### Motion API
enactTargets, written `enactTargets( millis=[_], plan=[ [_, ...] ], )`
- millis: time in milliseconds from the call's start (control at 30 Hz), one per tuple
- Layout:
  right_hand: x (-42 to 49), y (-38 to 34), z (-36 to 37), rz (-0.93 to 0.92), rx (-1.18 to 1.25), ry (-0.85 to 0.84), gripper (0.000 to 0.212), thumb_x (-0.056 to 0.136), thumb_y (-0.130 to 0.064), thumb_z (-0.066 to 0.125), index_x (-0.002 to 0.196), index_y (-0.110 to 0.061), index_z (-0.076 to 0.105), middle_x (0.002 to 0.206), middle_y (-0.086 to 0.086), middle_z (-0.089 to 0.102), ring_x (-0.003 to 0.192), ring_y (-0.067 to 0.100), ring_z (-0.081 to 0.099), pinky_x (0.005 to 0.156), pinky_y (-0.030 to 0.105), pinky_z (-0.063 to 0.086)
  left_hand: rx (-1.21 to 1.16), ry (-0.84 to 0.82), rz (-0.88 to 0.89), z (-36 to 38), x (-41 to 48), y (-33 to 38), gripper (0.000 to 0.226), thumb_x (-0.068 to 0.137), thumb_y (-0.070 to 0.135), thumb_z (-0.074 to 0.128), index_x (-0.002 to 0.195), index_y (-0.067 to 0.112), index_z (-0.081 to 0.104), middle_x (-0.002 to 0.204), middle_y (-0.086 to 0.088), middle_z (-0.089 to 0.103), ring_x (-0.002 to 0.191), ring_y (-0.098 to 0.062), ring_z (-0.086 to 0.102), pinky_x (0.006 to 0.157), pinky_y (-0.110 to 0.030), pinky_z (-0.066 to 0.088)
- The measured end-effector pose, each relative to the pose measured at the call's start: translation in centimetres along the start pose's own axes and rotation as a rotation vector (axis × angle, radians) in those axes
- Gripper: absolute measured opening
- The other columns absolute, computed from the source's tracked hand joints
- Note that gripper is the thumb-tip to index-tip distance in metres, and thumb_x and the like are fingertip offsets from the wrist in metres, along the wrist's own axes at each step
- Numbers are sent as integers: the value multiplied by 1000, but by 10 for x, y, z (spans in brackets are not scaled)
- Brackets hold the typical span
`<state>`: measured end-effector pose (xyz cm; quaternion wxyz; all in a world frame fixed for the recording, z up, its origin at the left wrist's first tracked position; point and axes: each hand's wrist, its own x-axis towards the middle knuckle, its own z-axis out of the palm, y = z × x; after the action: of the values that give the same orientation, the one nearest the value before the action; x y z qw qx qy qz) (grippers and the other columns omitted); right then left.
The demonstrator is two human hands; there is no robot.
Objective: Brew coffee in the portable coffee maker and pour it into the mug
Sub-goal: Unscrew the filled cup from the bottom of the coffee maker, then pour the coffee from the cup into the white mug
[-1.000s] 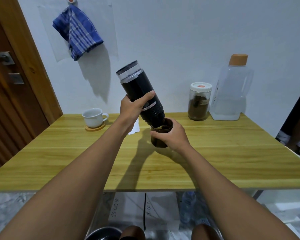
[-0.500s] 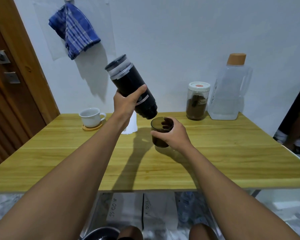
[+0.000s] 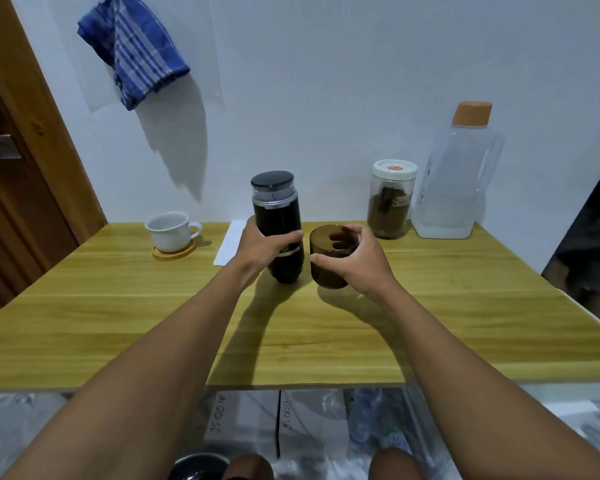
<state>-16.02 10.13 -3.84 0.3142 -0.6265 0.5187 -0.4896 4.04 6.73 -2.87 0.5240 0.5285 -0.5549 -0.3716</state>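
Black and upright now, the coffee maker (image 3: 276, 216) stands on the surface (image 3: 118, 306) just beside the brown cup (image 3: 326, 271); a moment ago we held it tilted over that cup. Our left hand (image 3: 262, 249) wraps its body, and our right hand (image 3: 359, 265) grips the cup of dark coffee. Pouring into the white mug (image 3: 168, 230), well to the left, likely comes next.

the black cylindrical coffee maker (image 3: 278, 216), with a clear band and black lid on top, stands upright on the table (image 3: 118, 306), gripped by the left hand (image 3: 262, 249). just beside it the right hand (image 3: 355, 261) holds a smoky brown glass cup (image 3: 329, 268) with dark coffee. the white mug (image 3: 168, 230) sits upright on a coaster (image 3: 174, 252), well apart to the left.
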Motion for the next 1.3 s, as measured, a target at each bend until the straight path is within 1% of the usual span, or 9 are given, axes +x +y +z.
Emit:
enactTargets(
  millis=[167,367,533,633,867,1000,1100,1167,1300],
  plan=[
    [-1,3,-3,-23,46,15,89,56,-44,93,128,-24,45,116,-13,59,110,7,59,92,24,49,46,-19,-8,1,5,-9,75,70,29,91,133,14,53,123,-6,66,115,-24,63,100,-46,54],
    [-6,6,-2,-27,57,13,92,56,-49,91,134,-24,48,120,-9,60,113,10,58,90,25,49,64,-22,-41,1,5,-14,91,64,39,93,131,21,34,123,-2,56,117,-24,57,93,-36,52],
    [-12,5,-4,-39,49,18,89,53,-55,89,129,-28,52,120,-11,62,113,9,59,88,23,50,81,-50,-29,0,2,-15,96,64,41,92,138,22,34,135,-6,54,123,-26,54,102,-44,51],
    [-16,2,-6,-44,42,20,89,51,-58,88,129,-28,54,117,-12,62,111,7,59,83,17,48,81,-37,-27,1,-1,-14,95,68,39,91,143,20,37,139,-6,53,125,-26,53,102,-41,50],
    [-22,-3,-8,-59,28,5,86,58,-48,91,131,-24,54,117,-10,62,108,5,59,81,16,48,73,-29,-20,2,-7,-12,93,73,36,89,147,16,38,143,-7,53,131,-29,52,108,-49,47],
    [-22,-18,-3,-93,37,-31,81,61,-44,91,130,-22,55,117,-10,63,106,4,61,83,17,50,90,-58,-7,-7,-12,-7,100,72,36,90,151,20,32,143,-6,50,124,-23,53,99,-35,48],
    [-18,-38,12,-128,76,-39,64,60,-39,92,114,-32,58,104,-16,66,94,-9,63,74,7,48,154,-58,-14,-32,-17,-5,104,70,41,89,152,22,29,137,-6,49,120,-20,53,95,-34,50],
    [-15,-51,27,-150,101,-55,58,60,-37,92,108,-34,59,102,-16,68,92,-10,63,73,5,47,208,-37,-20,-54,-20,-5,104,70,45,89,152,22,30,134,-7,49,119,-19,53,93,-34,51],
    [-10,-72,64,-175,126,-124,67,58,-43,91,115,-34,56,106,-21,64,93,-19,57,72,-1,43,233,70,-52,-103,-30,-14,96,77,38,86,152,18,30,140,-14,50,121,-22,52,93,-31,45]
  ],
)
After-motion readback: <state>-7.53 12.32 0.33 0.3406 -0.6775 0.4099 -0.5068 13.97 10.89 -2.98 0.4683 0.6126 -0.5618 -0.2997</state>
